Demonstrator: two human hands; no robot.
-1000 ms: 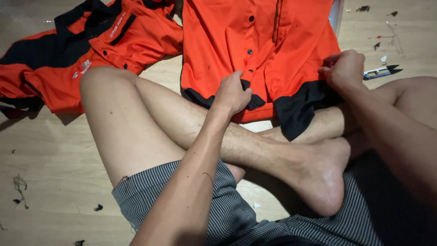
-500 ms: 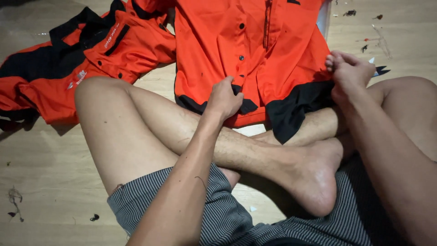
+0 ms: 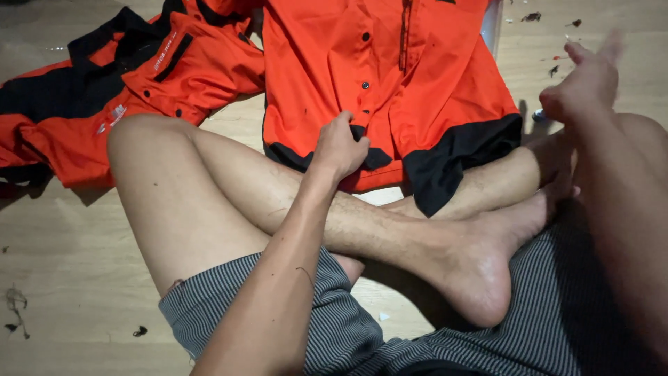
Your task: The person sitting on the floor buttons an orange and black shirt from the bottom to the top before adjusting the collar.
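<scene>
An orange shirt (image 3: pixel 390 76) with a black hem and black buttons lies spread on the wooden floor in front of my crossed bare legs. My left hand (image 3: pixel 339 147) pinches its front edge near the lower buttons. My right hand (image 3: pixel 586 82), blurred with motion, hovers off the shirt at the right, fingers loosely apart, holding nothing that I can see. A second orange and black garment (image 3: pixel 104 90) lies crumpled at the left.
My crossed legs and striped shorts (image 3: pixel 334 334) fill the foreground. Bits of thread and dark scraps (image 3: pixel 532 17) lie scattered on the floor at the top right and bottom left. A small dark object (image 3: pixel 539 115) sits just below my right hand.
My right hand has let go of the shirt's right hem and lifted away to the right. My left hand stays on the shirt's front edge. The view has shifted slightly.
</scene>
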